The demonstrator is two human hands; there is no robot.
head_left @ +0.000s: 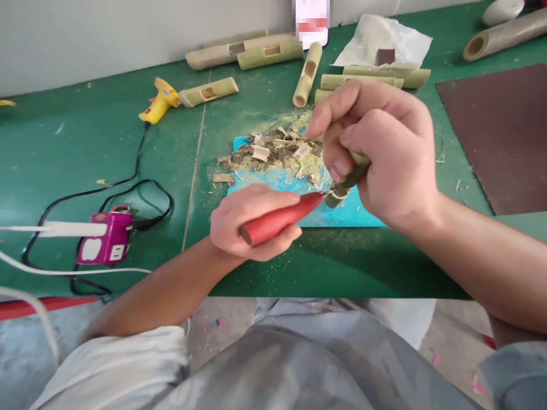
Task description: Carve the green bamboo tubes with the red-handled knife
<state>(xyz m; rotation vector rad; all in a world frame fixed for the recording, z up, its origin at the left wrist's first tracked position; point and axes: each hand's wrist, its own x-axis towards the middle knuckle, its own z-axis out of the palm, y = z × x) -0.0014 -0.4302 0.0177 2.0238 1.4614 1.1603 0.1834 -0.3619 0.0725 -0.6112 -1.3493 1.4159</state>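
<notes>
My left hand point(252, 222) is closed around the red handle point(280, 219) of a thin-bladed carving tool that points right. Its metal tip point(326, 193) is small and partly hidden near the bamboo. My right hand point(384, 154) is curled around a dark green bamboo piece point(359, 169), mostly covered by the fingers and palm. A short bamboo end point(336, 198) with a pale rim shows just below it, close to the tool's tip; I cannot tell whether the two are one piece. Under both hands lies a blue mat point(286, 185), with a heap of bamboo chips and shavings point(277, 151) on it.
Several bamboo tubes with cut windows point(260, 54) lie along the back. A yellow glue gun point(160, 102) touches one tube; its black cord runs to a purple power adapter point(105, 239). A brown sheet point(499, 134) is at right, white paper point(384, 42) behind.
</notes>
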